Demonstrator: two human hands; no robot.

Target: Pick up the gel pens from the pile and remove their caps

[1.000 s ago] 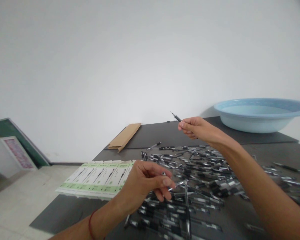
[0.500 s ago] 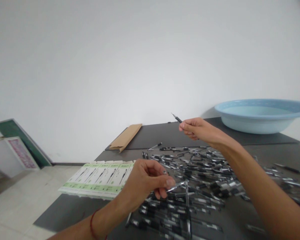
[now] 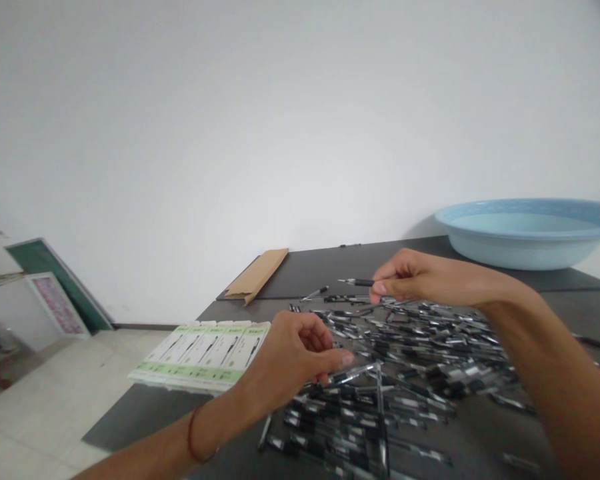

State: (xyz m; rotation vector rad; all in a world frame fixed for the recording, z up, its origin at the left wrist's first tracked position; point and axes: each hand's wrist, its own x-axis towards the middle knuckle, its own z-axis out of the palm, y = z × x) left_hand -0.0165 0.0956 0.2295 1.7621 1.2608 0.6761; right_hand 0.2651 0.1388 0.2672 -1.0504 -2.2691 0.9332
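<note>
My right hand [image 3: 405, 275] is closed on a black gel pen [image 3: 363, 283], held nearly level above the far side of the pen pile with its bare tip pointing left. My left hand [image 3: 305, 353] hovers over the pile's left side, fingers loosely curled and thumb stretched out apart from them. Just under that thumb lies a clear-barrelled pen [image 3: 353, 375], and I see no pen gripped there. The heap of clear and black pens [image 3: 395, 347] spreads across the dark table between and below both hands.
Left of the pile are green-and-white printed pen cards [image 3: 200, 357], partly behind my left hand. A brown paper envelope [image 3: 257, 275] lies at the back left. At the back right stands a wide light-blue basin [image 3: 525, 247]. Framed boards [image 3: 65, 293] lean against the wall.
My right hand has come down and its pen has swung from tilted upward to nearly level. The left hand stays nearly in place, its thumb slightly raised. The view has shifted a little.
</note>
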